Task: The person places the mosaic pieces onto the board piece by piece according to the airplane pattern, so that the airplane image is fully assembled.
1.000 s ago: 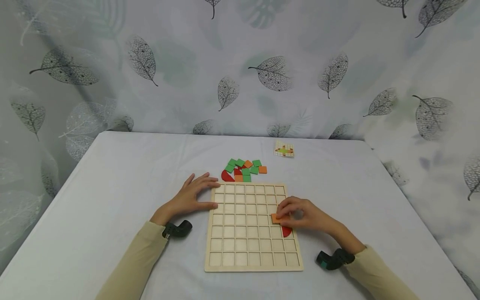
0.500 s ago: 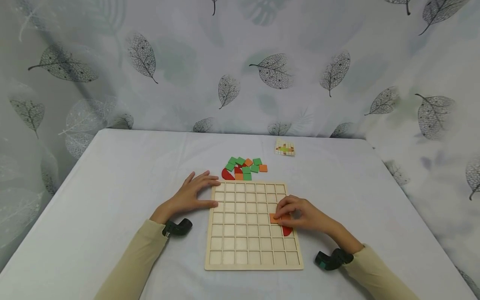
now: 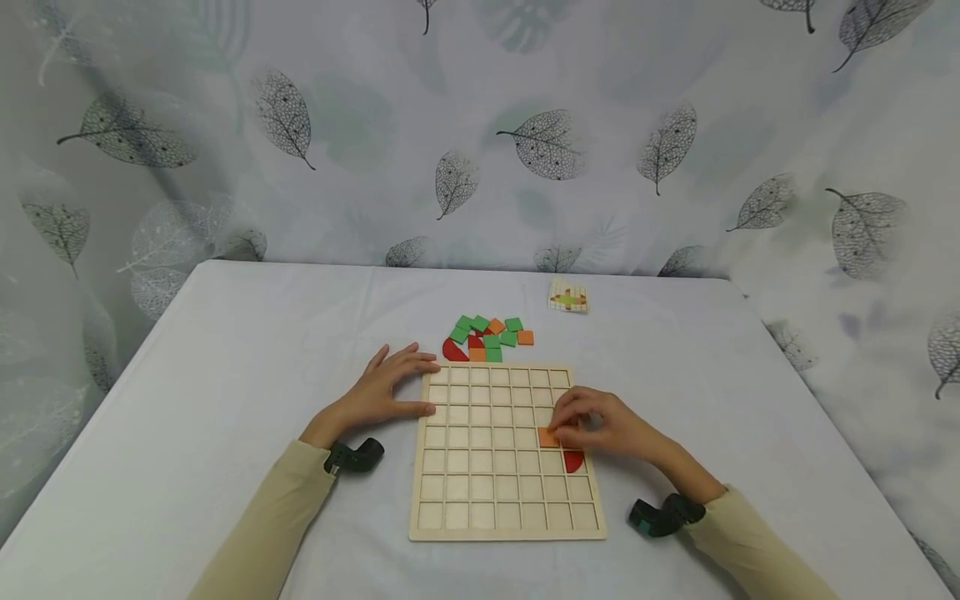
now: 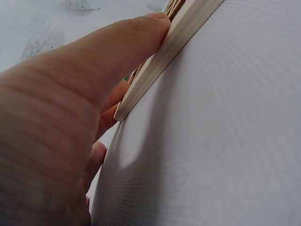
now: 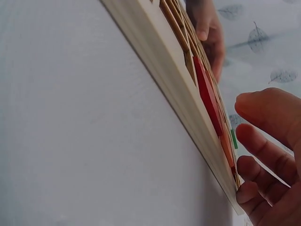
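Observation:
A pale wooden grid board [image 3: 507, 534] lies on the table. My left hand [image 3: 378, 393] rests at its left side, thumb and fingertips touching the edge; the left wrist view shows the thumb [image 4: 122, 44] laid straight along the rim. Over the board's right part is my right hand [image 3: 611, 423], fingertips just above or touching an orange square tile [image 3: 548, 437] lying in a cell. In the right wrist view the right thumb and fingers stand apart with nothing between them. Below that hand a red curved-edged piece [image 3: 573, 461] lies in a cell; an orange piece [image 5: 226, 149] adjoins it.
Beyond the board's far edge lies a loose group of green tiles [image 3: 491, 342], orange tiles [image 3: 526, 337] and red pieces [image 3: 453, 350]. A small pattern card [image 3: 568, 297] is farther back on the white-covered table [image 3: 225, 400]. A leaf-printed cloth [image 3: 360, 150] stands behind.
The orange square tile has shifted slightly left and now sits square in its cell. My right fingers have eased off it and risen a little. The left hand stays put.

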A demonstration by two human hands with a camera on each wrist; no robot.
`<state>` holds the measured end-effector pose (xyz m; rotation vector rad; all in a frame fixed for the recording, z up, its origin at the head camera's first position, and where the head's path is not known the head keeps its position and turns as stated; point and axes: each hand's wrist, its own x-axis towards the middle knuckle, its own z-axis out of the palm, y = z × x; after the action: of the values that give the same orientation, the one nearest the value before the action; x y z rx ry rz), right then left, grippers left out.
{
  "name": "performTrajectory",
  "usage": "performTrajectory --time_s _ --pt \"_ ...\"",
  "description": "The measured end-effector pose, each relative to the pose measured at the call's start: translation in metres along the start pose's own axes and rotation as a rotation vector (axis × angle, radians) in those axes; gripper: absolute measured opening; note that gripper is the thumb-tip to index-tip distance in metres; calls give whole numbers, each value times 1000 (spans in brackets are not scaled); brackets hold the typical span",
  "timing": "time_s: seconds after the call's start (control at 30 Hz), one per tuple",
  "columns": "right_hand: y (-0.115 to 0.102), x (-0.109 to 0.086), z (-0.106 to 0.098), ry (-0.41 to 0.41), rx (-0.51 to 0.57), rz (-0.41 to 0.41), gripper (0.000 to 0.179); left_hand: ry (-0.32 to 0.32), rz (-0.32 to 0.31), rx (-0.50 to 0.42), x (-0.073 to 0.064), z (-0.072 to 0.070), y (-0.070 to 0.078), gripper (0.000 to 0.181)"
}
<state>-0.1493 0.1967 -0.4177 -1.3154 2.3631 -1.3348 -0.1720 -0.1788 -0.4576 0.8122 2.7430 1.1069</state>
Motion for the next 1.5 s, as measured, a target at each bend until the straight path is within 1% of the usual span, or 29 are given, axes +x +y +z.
performTrajectory --time_s 0.17,0.47,0.7,0.83,0.97,1.07,1.13,1.37,1.4,1.47,1.5 --pt "-1 4 -3 30 -9 46 15 3 0 -1 0 1 -1 56" --pt "2 11 -10 37 -28 41 17 6 8 -2 -1 0 -1 56" --pt "3 18 -13 60 -53 85 22 -6 2 0 -1 0 0 57" --pt "13 21 -14 59 -66 58 23 -4 4 5 -1 1 -1 57" --pt "34 23 -15 60 -76 13 24 -3 0 8 -1 1 -2 58" --pt "47 25 -16 51 -78 8 25 -2 -4 10 -1 1 -2 58" --pt "52 28 -18 42 -77 16 25 -2 -7 11 -1 1 -2 58" --pt "57 37 -22 20 -42 48 26 -3 -6 5 -1 1 -1 58" --pt "56 39 -22 19 -48 54 26 -4 -6 6 -1 0 -1 57" --pt "46 44 -24 16 -56 54 24 -8 -14 9 -1 0 -1 58" --pt "46 45 -25 15 -61 51 24 -9 -15 9 -1 0 -1 58"
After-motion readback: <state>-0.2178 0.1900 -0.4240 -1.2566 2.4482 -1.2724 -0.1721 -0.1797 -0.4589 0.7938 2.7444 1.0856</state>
